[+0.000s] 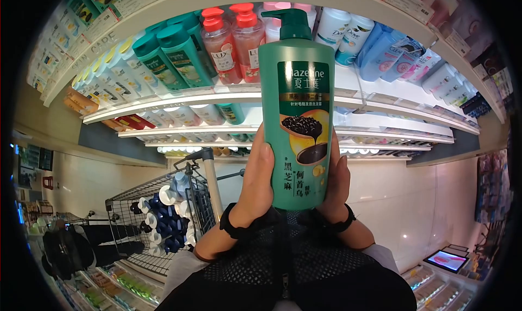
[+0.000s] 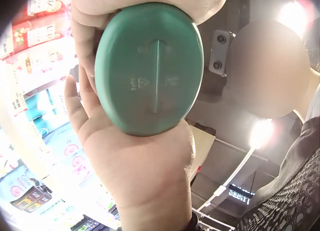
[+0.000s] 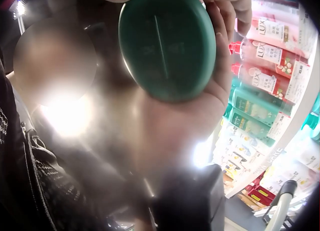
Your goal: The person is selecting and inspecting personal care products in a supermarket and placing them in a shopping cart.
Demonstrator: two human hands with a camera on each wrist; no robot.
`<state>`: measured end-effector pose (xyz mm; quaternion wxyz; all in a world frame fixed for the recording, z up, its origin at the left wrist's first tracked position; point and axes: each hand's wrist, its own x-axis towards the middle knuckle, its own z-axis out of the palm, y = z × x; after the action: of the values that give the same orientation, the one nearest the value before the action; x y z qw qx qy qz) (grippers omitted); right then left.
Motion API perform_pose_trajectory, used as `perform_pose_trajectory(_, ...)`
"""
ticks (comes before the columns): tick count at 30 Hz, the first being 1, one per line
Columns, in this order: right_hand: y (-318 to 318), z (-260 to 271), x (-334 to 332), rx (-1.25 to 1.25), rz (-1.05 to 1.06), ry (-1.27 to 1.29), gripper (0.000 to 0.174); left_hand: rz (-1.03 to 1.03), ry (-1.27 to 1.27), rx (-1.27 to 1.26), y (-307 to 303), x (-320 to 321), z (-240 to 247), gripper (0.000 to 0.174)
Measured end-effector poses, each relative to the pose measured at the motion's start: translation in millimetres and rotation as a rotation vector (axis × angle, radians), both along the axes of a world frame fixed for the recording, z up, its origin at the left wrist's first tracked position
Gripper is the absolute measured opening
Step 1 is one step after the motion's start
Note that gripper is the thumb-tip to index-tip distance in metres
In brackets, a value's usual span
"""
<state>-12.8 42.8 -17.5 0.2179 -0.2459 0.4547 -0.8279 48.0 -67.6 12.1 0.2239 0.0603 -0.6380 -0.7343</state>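
Note:
A large green Hazeline shampoo pump bottle (image 1: 296, 109) stands upright in front of the chest, its printed label facing the head camera. My left hand (image 1: 258, 183) grips its lower left side, the thumb lying along the edge. On the opposite side my right hand (image 1: 337, 188) holds it, fingers mostly hidden behind the bottle. From below, the left wrist view shows the bottle's oval base (image 2: 150, 70) between both palms. The same base, darker, appears in the right wrist view beside the right hand (image 3: 175, 121).
Shelves (image 1: 375, 96) ahead carry red Lux pump bottles (image 1: 220, 47), green bottles (image 1: 174, 55), white Dove bottles (image 1: 350, 36) and blue Clear packs (image 1: 391, 52). A wire shopping cart (image 1: 130, 196) with dark-blue and white bottles stands at the left. Another person (image 1: 70, 248) is behind it.

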Motion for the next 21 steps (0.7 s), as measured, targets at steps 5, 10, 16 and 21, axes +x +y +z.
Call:
perform_pose_trajectory(5, -7, 10, 1, 0.015, -0.013, -0.059, 0.064, 0.006, -0.03, 0.098, -3, -1, -1, 0.048)
perform_pose_trajectory(10, -12, 11, -2, -0.02, -0.01, -0.088, 0.065, -0.025, -0.057, 0.195, -7, -3, -3, 0.05)
perform_pose_trajectory(16, -15, 16, -1, 0.004, -0.035, -0.102, 0.064, -0.004, -0.074, 0.26, -7, -5, -6, 0.048)
perform_pose_trajectory(21, -16, 23, 1, 0.012, -0.11, 0.005, 0.054, -0.017, -0.138, 0.403, -6, -5, -7, 0.048)
